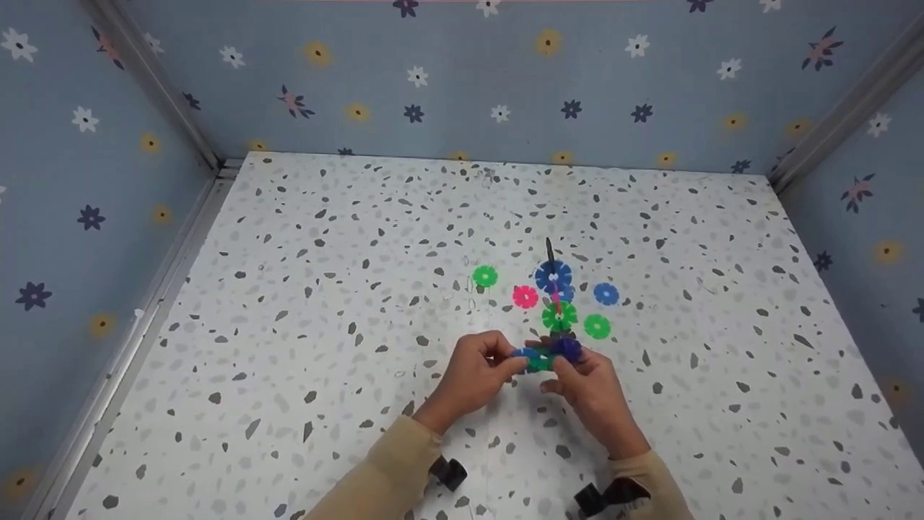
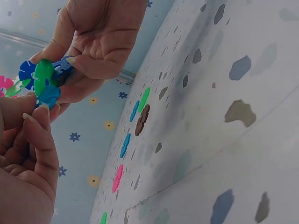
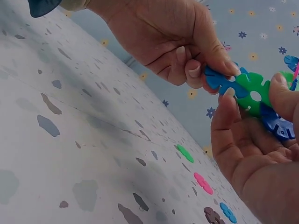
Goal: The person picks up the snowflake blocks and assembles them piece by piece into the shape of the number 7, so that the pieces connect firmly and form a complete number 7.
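My left hand [image 1: 476,365] pinches a light blue notched snowflake disc [image 3: 226,83] between thumb and fingertips. This disc is slotted into a green disc [image 3: 255,93], and a dark blue disc [image 1: 567,350] joins on at the right. My right hand [image 1: 595,390] holds the green and dark blue end, its thumb on the near side. Further joined pieces stretch away from the hands: an upper green disc [image 1: 559,315], a pink one seen edge-on, a larger blue disc [image 1: 554,274] and a thin black piece [image 1: 549,249].
Loose discs lie on the speckled table [image 1: 325,289] beyond the hands: green [image 1: 485,276], pink [image 1: 525,296], blue [image 1: 607,294], another green [image 1: 597,326] and brown [image 2: 142,120]. Flower-patterned panels [image 1: 462,79] stand at the back and both sides.
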